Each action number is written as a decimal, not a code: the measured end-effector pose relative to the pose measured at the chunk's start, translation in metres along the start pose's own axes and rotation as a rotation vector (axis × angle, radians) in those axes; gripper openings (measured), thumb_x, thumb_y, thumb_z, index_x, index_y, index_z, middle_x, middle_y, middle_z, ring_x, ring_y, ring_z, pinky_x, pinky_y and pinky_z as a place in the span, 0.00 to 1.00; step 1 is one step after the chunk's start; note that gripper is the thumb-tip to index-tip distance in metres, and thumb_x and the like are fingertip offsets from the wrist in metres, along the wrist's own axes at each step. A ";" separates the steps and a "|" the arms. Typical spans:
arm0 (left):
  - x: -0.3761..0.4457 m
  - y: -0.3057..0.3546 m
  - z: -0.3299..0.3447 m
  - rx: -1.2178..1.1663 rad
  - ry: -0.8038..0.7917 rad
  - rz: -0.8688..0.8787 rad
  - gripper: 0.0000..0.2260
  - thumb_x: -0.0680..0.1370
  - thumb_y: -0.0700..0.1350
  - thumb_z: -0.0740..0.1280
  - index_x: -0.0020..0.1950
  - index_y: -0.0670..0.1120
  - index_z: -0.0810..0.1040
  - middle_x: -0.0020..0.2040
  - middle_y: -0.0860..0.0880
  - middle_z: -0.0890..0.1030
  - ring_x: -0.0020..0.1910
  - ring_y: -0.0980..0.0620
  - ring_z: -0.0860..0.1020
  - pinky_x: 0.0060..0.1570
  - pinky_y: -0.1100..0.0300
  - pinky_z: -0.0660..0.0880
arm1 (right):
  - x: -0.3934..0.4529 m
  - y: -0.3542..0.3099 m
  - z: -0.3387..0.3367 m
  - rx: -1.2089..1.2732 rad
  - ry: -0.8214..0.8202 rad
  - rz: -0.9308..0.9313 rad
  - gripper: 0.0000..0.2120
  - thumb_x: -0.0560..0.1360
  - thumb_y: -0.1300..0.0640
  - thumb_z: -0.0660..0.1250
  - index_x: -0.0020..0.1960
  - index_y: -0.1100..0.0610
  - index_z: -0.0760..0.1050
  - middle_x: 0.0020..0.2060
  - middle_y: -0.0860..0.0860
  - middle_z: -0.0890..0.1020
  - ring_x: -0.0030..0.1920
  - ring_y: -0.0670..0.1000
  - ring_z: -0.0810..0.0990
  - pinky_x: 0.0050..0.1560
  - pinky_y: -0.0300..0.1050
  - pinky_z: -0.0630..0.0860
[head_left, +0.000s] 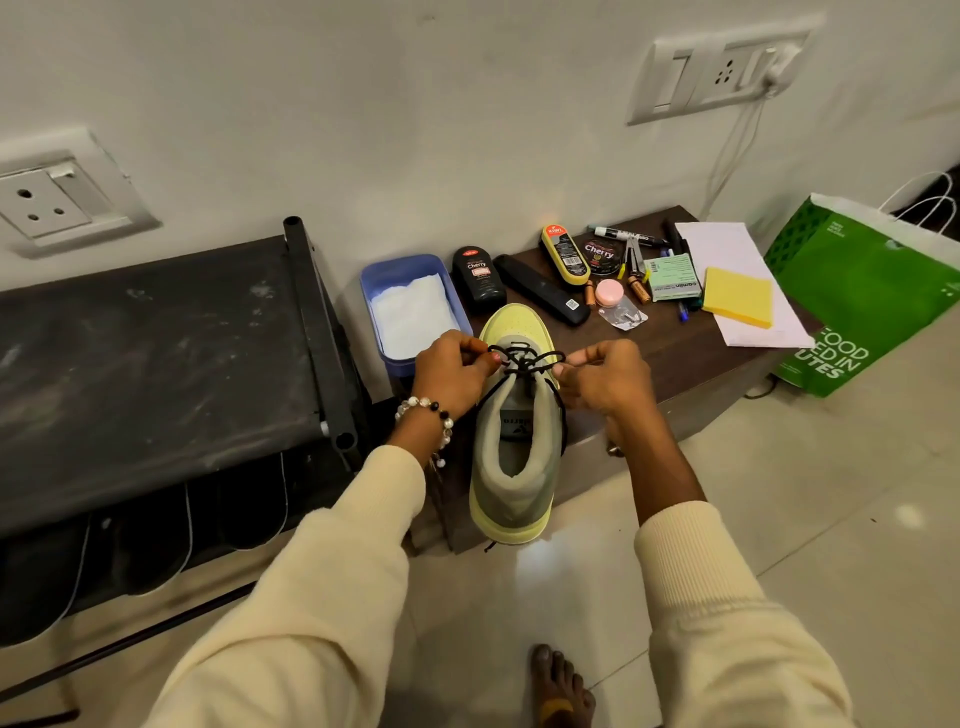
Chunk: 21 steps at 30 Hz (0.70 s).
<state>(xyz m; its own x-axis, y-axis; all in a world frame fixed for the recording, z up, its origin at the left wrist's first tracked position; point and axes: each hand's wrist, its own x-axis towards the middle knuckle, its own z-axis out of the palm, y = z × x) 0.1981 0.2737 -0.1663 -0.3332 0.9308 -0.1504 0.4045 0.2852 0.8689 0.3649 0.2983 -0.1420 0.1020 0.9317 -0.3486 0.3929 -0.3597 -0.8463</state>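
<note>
Two forearms in cream sleeves reach forward, wrists converging over one yellow-green shoe (514, 483), which rests heel-near on the tabletop (691, 358) edge. Left hand (453, 371) and right hand (607, 378): fingers curled, each pinching one side of the single black lace (525, 359) above the tongue. Beyond: one blue tub (400, 260), one polish bottle (478, 278).

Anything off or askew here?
The shoe has its heel jutting past the table near edge, apparently unsupported, while the left hand and right hand pinch its black laces. Nothing spilled or visibly damaged.
</note>
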 end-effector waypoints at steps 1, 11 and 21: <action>0.001 0.000 -0.004 -0.044 -0.026 -0.035 0.06 0.75 0.44 0.72 0.49 0.45 0.80 0.47 0.45 0.83 0.48 0.47 0.81 0.54 0.50 0.79 | -0.001 -0.001 -0.004 -0.023 -0.042 0.030 0.05 0.71 0.62 0.73 0.38 0.59 0.78 0.40 0.57 0.82 0.40 0.52 0.82 0.41 0.49 0.82; -0.013 0.005 -0.014 -0.020 -0.163 0.156 0.08 0.73 0.37 0.73 0.50 0.46 0.84 0.47 0.52 0.82 0.51 0.54 0.79 0.59 0.51 0.77 | -0.008 -0.003 -0.008 -0.123 -0.254 -0.193 0.10 0.74 0.67 0.68 0.44 0.53 0.82 0.44 0.63 0.82 0.48 0.57 0.83 0.46 0.54 0.82; -0.015 0.007 -0.003 0.188 -0.064 0.241 0.04 0.80 0.40 0.64 0.49 0.48 0.77 0.46 0.51 0.80 0.48 0.49 0.79 0.52 0.51 0.77 | -0.001 0.002 -0.002 -0.305 -0.128 -0.258 0.06 0.76 0.60 0.64 0.42 0.57 0.79 0.42 0.53 0.83 0.45 0.52 0.82 0.53 0.55 0.79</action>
<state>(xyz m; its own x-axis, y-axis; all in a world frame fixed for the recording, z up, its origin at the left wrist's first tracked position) 0.2033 0.2615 -0.1568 -0.1564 0.9876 0.0152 0.6179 0.0859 0.7815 0.3675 0.2968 -0.1425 -0.1419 0.9685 -0.2046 0.6453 -0.0662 -0.7610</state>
